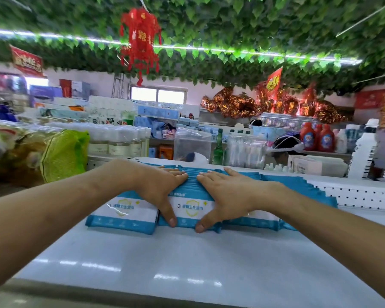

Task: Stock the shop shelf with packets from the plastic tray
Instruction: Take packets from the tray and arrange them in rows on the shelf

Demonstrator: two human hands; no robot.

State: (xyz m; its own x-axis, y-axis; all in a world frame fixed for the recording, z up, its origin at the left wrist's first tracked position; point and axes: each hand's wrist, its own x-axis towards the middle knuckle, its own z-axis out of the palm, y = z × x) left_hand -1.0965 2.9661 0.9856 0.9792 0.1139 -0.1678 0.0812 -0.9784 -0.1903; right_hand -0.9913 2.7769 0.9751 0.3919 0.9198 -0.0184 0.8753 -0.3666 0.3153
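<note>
Three rows of blue-and-white wipe packets stand side by side on the white shelf top (165, 258). The middle row (190, 208) is pinched between my two hands. My left hand (159, 185) lies flat over its top with the thumb pressed on the front packet's left edge. My right hand (227, 192) mirrors it, thumb on the front packet's lower right. The left row (122, 213) stands free beside my left hand. The right row (298, 183) runs back under my right forearm, partly hidden. The plastic tray is not in view.
A yellow-green bag (62, 154) and wrapped goods sit at the left. Behind the packets stand clear plastic packs (192, 143), a green bottle (218, 150) and white boxes (309, 165). A perforated white panel (353, 194) lies at the right. People are in the aisle beyond.
</note>
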